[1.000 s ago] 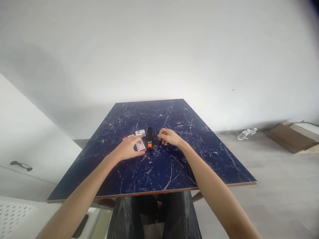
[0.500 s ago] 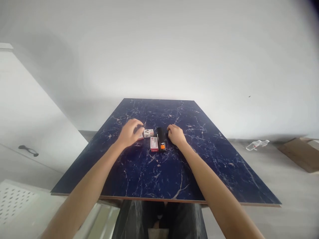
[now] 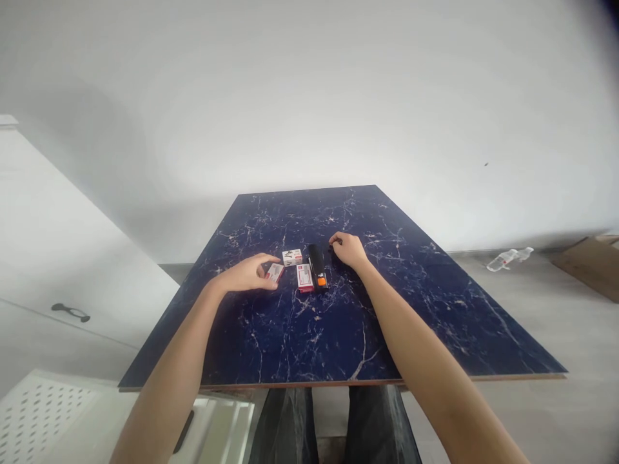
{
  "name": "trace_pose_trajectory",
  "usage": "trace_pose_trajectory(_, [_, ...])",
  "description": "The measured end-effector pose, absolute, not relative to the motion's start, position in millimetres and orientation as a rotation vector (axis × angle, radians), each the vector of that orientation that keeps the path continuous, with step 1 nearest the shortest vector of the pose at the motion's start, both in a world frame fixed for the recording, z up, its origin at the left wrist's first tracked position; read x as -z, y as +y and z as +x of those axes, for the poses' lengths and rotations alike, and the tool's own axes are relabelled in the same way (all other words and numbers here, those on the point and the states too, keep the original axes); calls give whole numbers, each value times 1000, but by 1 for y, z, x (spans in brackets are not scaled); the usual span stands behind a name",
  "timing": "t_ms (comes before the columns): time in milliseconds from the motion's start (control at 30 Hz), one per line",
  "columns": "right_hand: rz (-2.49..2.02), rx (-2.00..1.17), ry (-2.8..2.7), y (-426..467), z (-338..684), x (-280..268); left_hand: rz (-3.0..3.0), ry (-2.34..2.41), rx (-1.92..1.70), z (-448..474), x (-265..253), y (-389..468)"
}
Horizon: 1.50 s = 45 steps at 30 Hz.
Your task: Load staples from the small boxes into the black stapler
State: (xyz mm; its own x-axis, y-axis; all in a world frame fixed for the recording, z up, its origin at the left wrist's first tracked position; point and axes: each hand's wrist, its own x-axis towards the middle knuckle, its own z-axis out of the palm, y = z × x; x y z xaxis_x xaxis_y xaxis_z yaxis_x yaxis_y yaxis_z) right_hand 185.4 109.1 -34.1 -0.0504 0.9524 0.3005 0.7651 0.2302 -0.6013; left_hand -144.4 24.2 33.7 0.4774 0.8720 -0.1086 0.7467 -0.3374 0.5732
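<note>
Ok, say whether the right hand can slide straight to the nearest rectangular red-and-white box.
Probably not: the long black object with an orange patch lies between the right hand and that box.

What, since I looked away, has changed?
The near box shifted slightly right, toward the black item; the left hand released it and took hold of the leftmost box. The white box looks unmoved; the right hand stays beside the black item.

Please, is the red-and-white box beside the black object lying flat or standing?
Lying flat: the red-and-white box shows its broad, labelled face upward.
</note>
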Motion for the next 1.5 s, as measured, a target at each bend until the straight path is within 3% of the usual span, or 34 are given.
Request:
trace_pose_trajectory(133, [-1572, -378, -1860, 107, 184, 34, 2173, 1335, -207, -143, -41, 20])
trace_pose_trajectory(367, [-1578, -342, -1889, 102, 182, 31, 2342, 1386, -563, -102, -39, 14])
trace_pose_trajectory(600, [-1601, -339, -1910, 100, 180, 30, 2348, 1289, -414, -76, -13, 6])
trace_pose_trajectory(867, [-1596, -302, -1942, 100, 178, 31, 2313, 1300, -497, -72, -9, 3])
trace_pose_trajectory(1100, [-1573, -259, -1999, 98, 177, 33, 2345, 1540, -856, -91, 0, 27])
trace_pose_trajectory(1233, [-1592, -251, -2013, 96, 175, 31, 2377, 1644, -680, -99, 12, 37])
trace_pose_trajectory(1500, [-1603, -236, -2037, 89, 174, 28, 2573, 1386, -528, -100, 14, 29])
